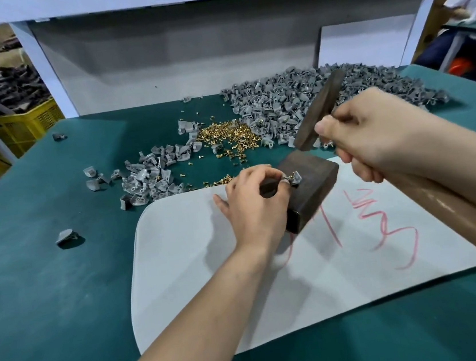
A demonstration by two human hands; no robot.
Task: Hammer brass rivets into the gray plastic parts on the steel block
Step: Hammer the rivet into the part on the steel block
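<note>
A dark steel block [313, 181] stands on a white sheet [200, 275] near the table's middle. On the block's top left edge lies a gray plastic part [294, 178] with a brass rivet [290, 176] standing in it. My left hand [251, 202] pinches that part and rests against the block. My right hand [372, 134] grips a dark flat hammer [317, 112], raised and tilted above and to the right of the block.
A big heap of gray parts [331, 94] lies at the back right, a smaller heap [146, 176] at the left, loose brass rivets [227, 136] between them. Single gray parts [66, 236] lie on the green table. A brown tube [459, 213] sits under my right forearm.
</note>
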